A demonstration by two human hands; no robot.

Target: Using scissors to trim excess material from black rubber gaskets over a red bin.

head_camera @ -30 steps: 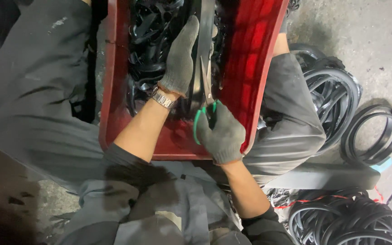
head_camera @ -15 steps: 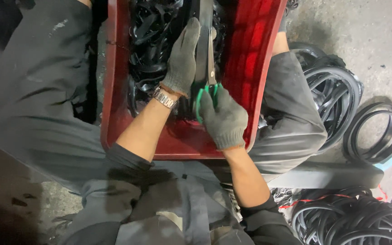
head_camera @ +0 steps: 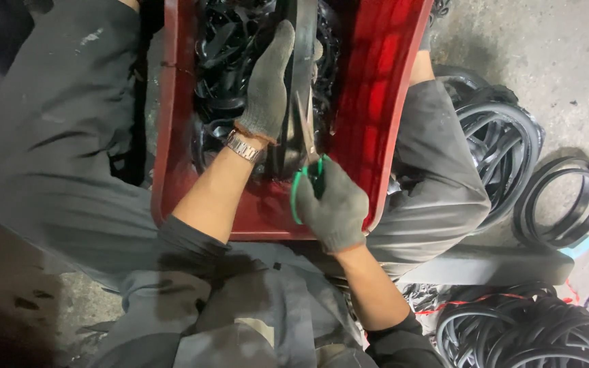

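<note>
Fingers of the right hand (head_camera: 332,208) stay clamped on green scissors (head_camera: 306,174), blades now further up the strip (head_camera: 305,48) the left hand (head_camera: 267,88) grips over the red crate (head_camera: 383,102).

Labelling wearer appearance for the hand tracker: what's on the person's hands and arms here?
Both hands wear grey knit work gloves: left hand, right hand. The left glove's cuff has an orange-brown edge, with a metal-link wristwatch just below it. Forearms are bare, with dark grey sleeves pushed up to about the elbows. No other markings are visible.
</note>
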